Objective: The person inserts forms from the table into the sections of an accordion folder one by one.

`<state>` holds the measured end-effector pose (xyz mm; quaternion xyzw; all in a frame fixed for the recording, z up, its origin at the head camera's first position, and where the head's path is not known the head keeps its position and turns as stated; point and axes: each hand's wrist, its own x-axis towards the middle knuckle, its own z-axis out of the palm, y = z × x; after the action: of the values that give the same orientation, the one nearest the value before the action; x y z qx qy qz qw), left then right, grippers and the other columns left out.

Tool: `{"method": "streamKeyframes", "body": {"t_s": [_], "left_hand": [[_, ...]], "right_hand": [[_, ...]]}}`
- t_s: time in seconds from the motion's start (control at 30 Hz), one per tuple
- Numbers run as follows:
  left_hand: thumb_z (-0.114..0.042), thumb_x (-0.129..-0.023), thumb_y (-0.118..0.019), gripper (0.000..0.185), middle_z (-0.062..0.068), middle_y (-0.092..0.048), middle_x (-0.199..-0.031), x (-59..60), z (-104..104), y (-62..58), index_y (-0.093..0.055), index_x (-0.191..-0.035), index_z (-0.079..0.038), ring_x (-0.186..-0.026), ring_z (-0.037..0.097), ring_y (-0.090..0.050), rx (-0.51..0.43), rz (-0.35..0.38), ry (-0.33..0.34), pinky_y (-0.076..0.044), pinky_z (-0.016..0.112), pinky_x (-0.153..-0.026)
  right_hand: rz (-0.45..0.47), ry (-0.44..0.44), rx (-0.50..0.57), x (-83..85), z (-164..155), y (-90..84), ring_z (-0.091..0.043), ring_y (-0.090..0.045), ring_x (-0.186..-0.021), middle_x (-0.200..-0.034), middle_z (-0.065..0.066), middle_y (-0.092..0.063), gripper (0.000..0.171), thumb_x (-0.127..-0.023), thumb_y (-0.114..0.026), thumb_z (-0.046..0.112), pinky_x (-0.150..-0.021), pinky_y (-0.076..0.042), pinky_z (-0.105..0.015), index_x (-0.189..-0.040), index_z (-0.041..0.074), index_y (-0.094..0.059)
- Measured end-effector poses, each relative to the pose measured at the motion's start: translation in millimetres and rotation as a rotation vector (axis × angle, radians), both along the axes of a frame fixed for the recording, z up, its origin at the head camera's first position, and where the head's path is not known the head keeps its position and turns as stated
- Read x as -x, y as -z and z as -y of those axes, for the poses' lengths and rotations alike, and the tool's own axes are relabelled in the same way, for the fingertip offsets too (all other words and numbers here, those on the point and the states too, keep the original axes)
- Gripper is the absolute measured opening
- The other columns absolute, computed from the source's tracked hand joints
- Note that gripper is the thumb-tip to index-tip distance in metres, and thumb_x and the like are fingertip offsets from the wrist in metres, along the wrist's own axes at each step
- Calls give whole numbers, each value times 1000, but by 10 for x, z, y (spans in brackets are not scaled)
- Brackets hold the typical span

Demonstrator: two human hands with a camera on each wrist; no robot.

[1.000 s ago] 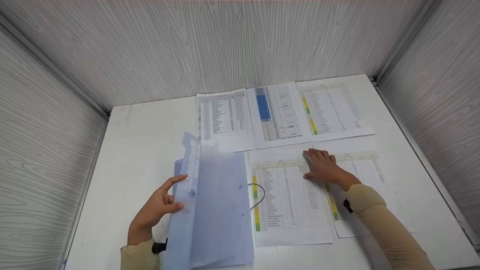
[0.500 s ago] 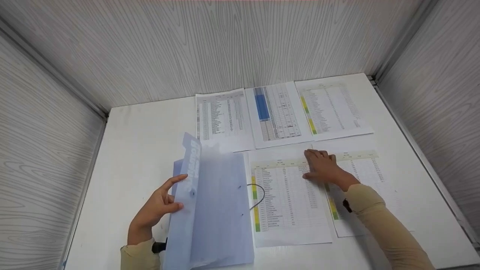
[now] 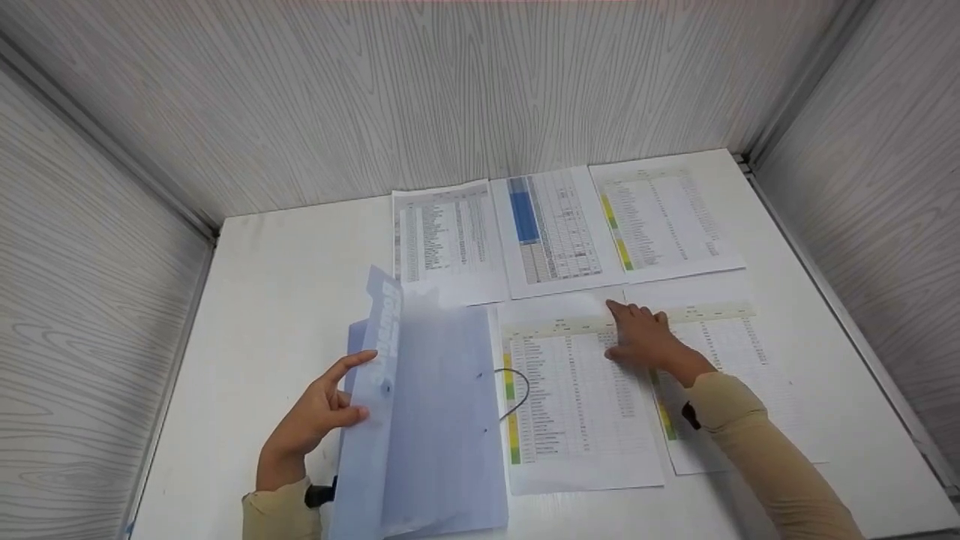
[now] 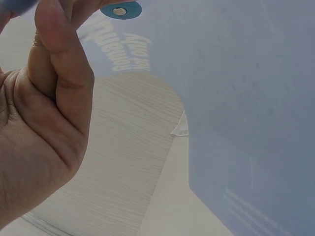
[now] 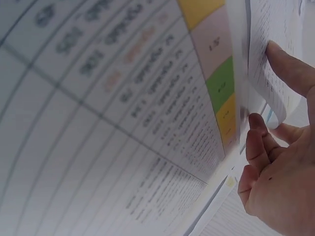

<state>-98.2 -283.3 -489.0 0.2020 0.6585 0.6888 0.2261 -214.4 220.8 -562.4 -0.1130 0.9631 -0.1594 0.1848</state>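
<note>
My left hand (image 3: 311,420) pinches the raised cover of a translucent pale-blue plastic folder (image 3: 442,420) between thumb and forefinger. A thin curved wire fastener (image 3: 525,386) projects from the folder's right side over a printed sheet (image 3: 585,420). At that sheet's upper right, my right hand (image 3: 645,337) holds its edge. In the right wrist view, the thumb (image 5: 288,69) lies on the sheet's bent edge and the forefinger passes behind, its tip hidden. A teal-ringed eyelet (image 4: 120,10) shows on the folder in the left wrist view.
Another printed sheet (image 3: 735,405) lies under the right forearm. Along the back of the white table (image 3: 277,285) lie a grey table printout (image 3: 450,240), a blue-marked one (image 3: 559,232) and a yellow-green-marked one (image 3: 667,217). Wood-patterned panels (image 3: 450,90) enclose the table.
My right hand's fingers have shifted slightly, with the forefinger more extended at the sheet's corner. The left hand and folder stay nearly still.
</note>
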Motion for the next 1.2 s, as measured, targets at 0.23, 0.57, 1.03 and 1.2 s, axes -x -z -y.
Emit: {"method": "streamKeyframes", "body": {"t_s": [0.23,0.57,1.03,1.2], "left_hand": [[9,-86,-57,72,-4,-68,-74,3,-10,8,-32,-149,-17,-69,5,-64,-6,-5,-2,-56,27,-72],[7,-87,-58,73,-8,-60,-64,0,-8,10,-32,-149,-19,-60,3,-58,22,-20,-14,-55,26,-69],[7,-86,-59,73,13,-21,-53,29,-45,30,-26,-149,-4,-44,17,-25,51,-25,-19,-41,24,-52],[7,-86,-60,73,10,-16,-52,42,-54,47,-27,-149,-5,-44,16,-16,62,-47,-20,-25,38,-46]], "right_hand": [[11,25,142,-77,-55,-5,-38,-54,-120,-145,-22,-45,90,-85,-70,24,-97,-34,-57,-155,12,-15],[78,54,308,-169,-134,-63,-22,-60,-85,-130,-20,-59,67,-93,-61,22,-77,-47,-40,-151,24,-28],[204,50,747,-223,-176,-458,-12,-64,-66,-116,-26,-63,60,-100,-51,19,-52,-50,-36,-152,10,-24],[176,82,776,-249,-205,-564,-11,-60,-63,-110,-24,-64,60,-99,-54,22,-53,-50,-36,-151,9,-27]]}}
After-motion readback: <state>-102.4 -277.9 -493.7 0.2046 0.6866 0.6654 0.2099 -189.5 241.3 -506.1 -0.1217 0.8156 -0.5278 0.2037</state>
